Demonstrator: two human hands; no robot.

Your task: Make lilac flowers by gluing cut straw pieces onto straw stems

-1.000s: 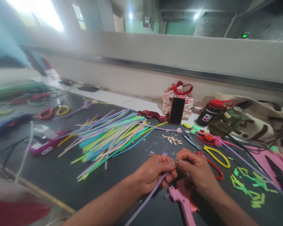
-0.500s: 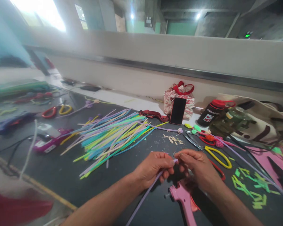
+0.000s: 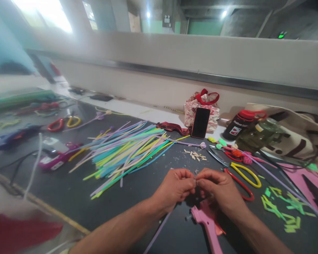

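Observation:
My left hand (image 3: 175, 187) is closed around the top of a long lilac strip (image 3: 157, 234) that trails down toward me. Touching it at the strip's tip, my right hand (image 3: 220, 190) pinches that same end between thumb and fingers. Both hands hover just above the dark table (image 3: 66, 197). A pink glue gun (image 3: 207, 225) lies right under my right wrist. A big heap of coloured strips (image 3: 127, 150) lies to the left of my hands.
Scissors with red and yellow handles (image 3: 241, 178) lie right of my hands, with green cut pieces (image 3: 281, 206) beyond. A phone (image 3: 200, 122) leans on a patterned bag (image 3: 201, 107). Bottles (image 3: 251, 131), a magenta glue gun (image 3: 55, 158) and small wood bits (image 3: 196, 155) also sit here.
My hands have drawn slightly closer together and the left fist has closed further over the strip's end. The view shifted a little.

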